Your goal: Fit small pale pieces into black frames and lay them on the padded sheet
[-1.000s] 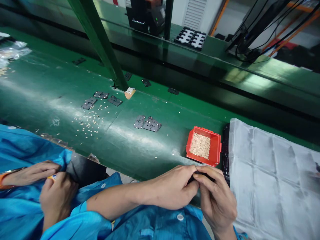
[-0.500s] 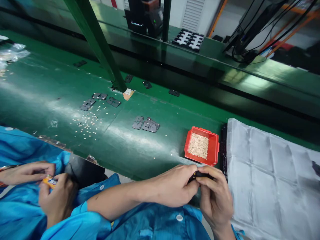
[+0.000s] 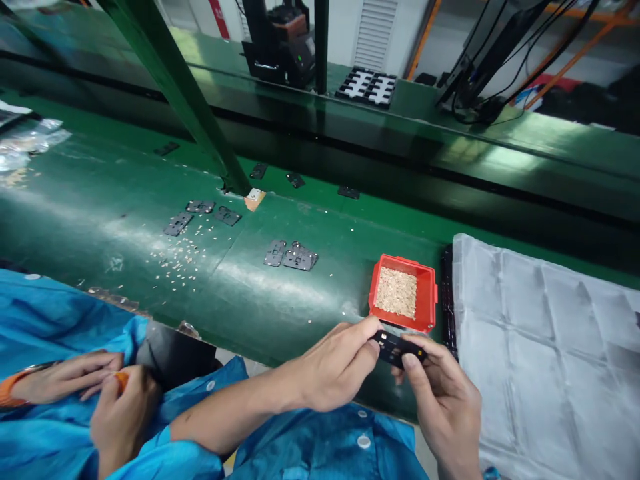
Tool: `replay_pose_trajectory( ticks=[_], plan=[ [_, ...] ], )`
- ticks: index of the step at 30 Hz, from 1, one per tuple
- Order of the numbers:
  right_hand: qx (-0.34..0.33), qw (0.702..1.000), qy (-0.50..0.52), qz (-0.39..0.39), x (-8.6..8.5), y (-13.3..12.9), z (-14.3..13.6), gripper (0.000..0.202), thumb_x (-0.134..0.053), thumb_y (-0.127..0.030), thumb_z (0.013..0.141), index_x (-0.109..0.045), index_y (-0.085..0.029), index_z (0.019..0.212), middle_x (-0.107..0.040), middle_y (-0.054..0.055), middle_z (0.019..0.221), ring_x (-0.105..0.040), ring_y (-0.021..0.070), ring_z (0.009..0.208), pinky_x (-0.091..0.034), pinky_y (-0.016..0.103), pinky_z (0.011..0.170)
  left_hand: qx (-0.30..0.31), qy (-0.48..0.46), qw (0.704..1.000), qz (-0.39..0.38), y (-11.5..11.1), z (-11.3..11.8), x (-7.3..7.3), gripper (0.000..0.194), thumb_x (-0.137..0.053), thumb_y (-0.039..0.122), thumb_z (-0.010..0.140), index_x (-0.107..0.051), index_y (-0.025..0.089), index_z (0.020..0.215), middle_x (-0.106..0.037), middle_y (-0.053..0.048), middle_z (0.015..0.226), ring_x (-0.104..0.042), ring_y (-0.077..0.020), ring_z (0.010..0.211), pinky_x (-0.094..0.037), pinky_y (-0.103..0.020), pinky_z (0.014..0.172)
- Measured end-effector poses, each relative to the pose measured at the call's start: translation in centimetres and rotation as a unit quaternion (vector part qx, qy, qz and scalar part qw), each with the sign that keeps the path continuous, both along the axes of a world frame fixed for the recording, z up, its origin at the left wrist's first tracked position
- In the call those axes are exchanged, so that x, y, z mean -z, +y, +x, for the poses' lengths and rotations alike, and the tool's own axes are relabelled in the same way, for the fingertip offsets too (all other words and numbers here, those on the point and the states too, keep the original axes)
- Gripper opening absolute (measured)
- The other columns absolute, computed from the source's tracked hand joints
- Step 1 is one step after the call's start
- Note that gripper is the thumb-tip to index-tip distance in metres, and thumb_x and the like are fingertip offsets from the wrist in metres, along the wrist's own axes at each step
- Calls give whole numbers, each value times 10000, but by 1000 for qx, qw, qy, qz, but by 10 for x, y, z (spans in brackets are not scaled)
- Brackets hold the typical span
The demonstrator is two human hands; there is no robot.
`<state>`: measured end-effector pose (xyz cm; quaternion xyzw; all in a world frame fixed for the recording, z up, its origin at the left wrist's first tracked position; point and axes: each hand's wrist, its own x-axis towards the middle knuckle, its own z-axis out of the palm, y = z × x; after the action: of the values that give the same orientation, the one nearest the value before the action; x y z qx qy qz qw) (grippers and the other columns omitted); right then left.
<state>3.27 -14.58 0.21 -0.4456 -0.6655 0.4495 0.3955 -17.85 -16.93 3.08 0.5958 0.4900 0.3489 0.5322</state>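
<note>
Between both hands I hold a flat black plastic part (image 3: 395,347) with small pale pads on it, just in front of the red bin. My left hand (image 3: 340,367) pinches its left end with thumb and fingers. Thumb and fingers of my right hand (image 3: 440,393) grip the right end. Close beyond them stands the red bin (image 3: 427,293), holding a heap of small beige pieces (image 3: 397,292). Similar black parts (image 3: 300,256) lie on the green bench to the left of the bin.
On the right, a pale compartmented tray (image 3: 530,347) covers the green bench (image 3: 250,300). More black parts (image 3: 200,207) and scattered beige bits (image 3: 180,260) lie left. A slanted green post (image 3: 185,100) rises mid-bench. At lower left, a co-worker's hands (image 3: 120,400) hold something orange.
My hands have drawn slightly apart and the black part has turned, so its broad face now shows. The view has shifted a little. The co-worker's fingers now cover more of the orange item.
</note>
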Motion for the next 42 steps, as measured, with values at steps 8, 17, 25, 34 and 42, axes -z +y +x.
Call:
replay_pose_trajectory(
  ticks=[8, 17, 25, 34, 42],
  plan=[
    [-25, 997, -30, 69, -1, -4, -1, 269, -667, -178, 1012, -744, -263, 1255, -749, 51, 1091, -740, 115, 646, -647, 208, 603, -39, -35, 996, 72, -8, 5, 10, 220, -364, 247, 1082, -497, 201, 912, -550, 27, 734, -470, -124, 624, -377, -263, 658],
    [-58, 991, -43, 112, 4, -4, -7, 270, -664, -130, 997, -739, -235, 1234, -750, 58, 1024, -742, 159, 712, -650, 268, 647, -125, -50, 987, 89, -15, 15, 30, 288, -361, 327, 1104, -447, 213, 855, -403, 65, 607, -380, -106, 509, -301, -264, 560],
    [-78, 987, -60, 127, 3, -6, -12, 309, -656, -121, 996, -729, -238, 1273, -757, 54, 998, -742, 154, 684, -634, 256, 618, -192, -77, 977, 58, -21, 22, 40, 394, -356, 450, 1096, -434, 213, 791, -367, 58, 597, -377, -111, 529, -318, -260, 554],
    [-35, 999, 28, -28, 4, -16, -27, 276, -707, -221, 998, -724, -237, 1273, -787, 34, 897, -783, 159, 688, -663, 228, 639, -357, -69, 924, 121, -17, 33, 55, 468, -358, 458, 1057, -349, 221, 653, -347, 36, 575, -352, -114, 514, -292, -299, 561],
    [53, 995, 87, -24, 7, -14, -40, 112, -716, -295, 979, -764, -194, 976, -714, 24, 799, -623, 102, 539, -535, 183, 488, -310, -33, 937, 156, -26, 35, 61, 383, -324, 389, 1103, -405, 233, 763, -356, 47, 603, -380, -130, 509, -306, -307, 565]
  ],
)
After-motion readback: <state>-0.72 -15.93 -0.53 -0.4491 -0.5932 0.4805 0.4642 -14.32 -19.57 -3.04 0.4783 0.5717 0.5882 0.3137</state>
